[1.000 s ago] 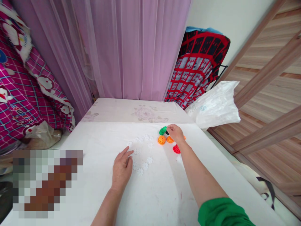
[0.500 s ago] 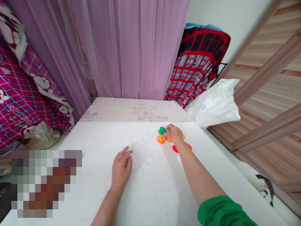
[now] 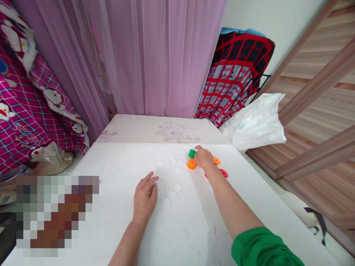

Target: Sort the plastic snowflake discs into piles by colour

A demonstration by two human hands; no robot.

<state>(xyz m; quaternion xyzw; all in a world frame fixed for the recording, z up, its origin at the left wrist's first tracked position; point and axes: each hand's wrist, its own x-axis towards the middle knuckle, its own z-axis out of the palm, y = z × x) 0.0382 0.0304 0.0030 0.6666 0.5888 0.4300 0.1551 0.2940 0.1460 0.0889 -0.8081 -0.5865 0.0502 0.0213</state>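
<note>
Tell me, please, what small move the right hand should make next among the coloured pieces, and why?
Probably pinch the green piece and lift it clear: the right hand has its fingertips at it, and the orange piece lies close beside, so a careful pinch avoids nudging it. The left hand rests flat by the white pieces.

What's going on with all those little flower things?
A person is at a white table. The right hand reaches to the coloured pieces, fingertips on the green piece, with an orange piece and a red piece beside it; whether it grips is unclear. The left hand lies flat and open beside scattered white pieces.
</note>
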